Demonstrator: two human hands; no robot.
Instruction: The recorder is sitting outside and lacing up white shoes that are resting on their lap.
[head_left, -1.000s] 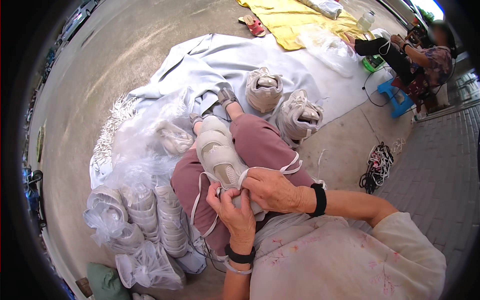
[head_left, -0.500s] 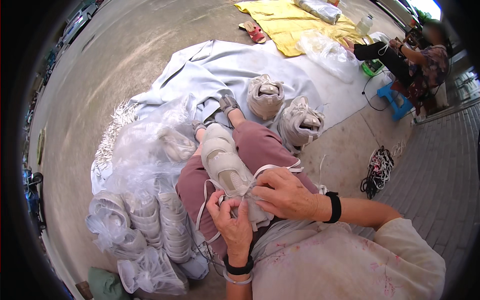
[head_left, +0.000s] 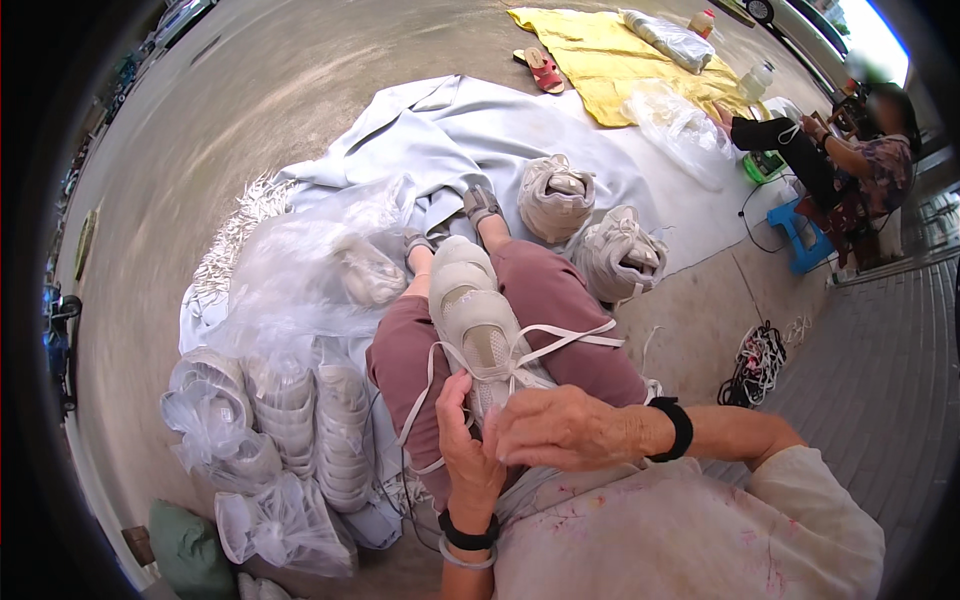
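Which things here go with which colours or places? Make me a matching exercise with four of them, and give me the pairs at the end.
Things:
1. Nested shoe uppers nearest the left hand
2. Stool
3. Wristbands
4. Sandals

Colours and places:
A. Black
B. Red, on the ground beside the yellow sheet
C. Resting on the mauve trousers
D. Blue, near the seated co-worker

Right pairs: 1-C, 2-D, 3-A, 4-B.

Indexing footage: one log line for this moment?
left hand: at shoe upper | right hand: beside left | white lace: across shoe upper
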